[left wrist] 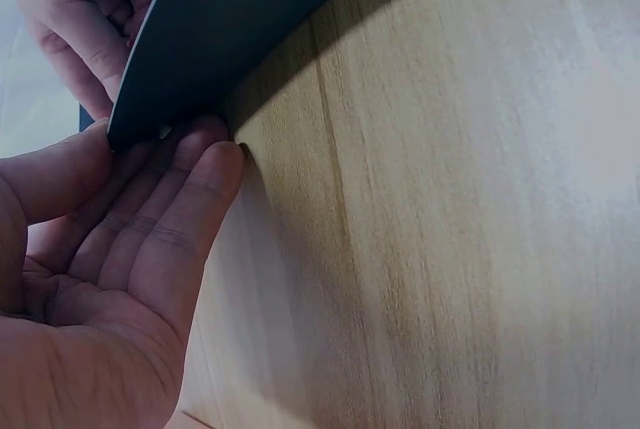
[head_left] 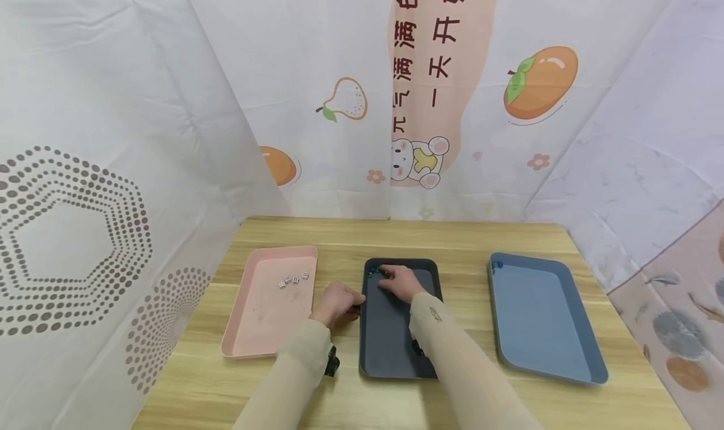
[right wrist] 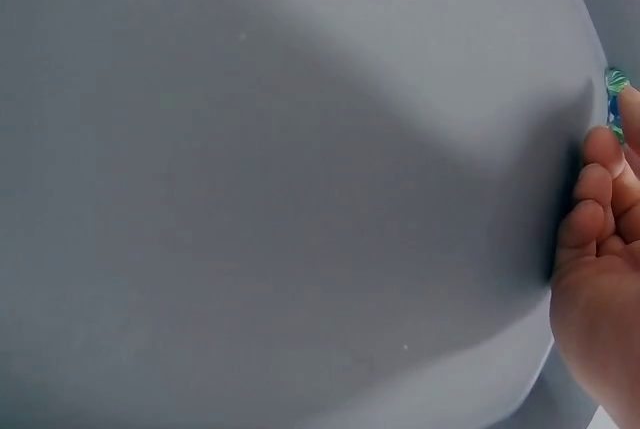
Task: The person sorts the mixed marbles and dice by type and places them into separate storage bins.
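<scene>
A dark grey tray (head_left: 396,348) lies at the middle of the table. My left hand (head_left: 339,301) holds its left rim, the thumb on the edge and the fingers reaching beneath, as the left wrist view shows. Inside the far left corner sit several green and blue glass marbles (head_left: 371,271). There my right hand (head_left: 403,283) has its fingers curled and its fingertips at a marble (right wrist: 617,135), which they partly hide. Other marbles (right wrist: 616,80) lie just beyond the fingertips.
To the left is a pink tray (head_left: 266,329) with several white dice (head_left: 296,280) in it. On the right stands a blue tray (head_left: 543,317) with a few dark blue marbles (head_left: 498,264) in its far left corner. A printed curtain (head_left: 339,153) hangs behind the wooden table (head_left: 464,241).
</scene>
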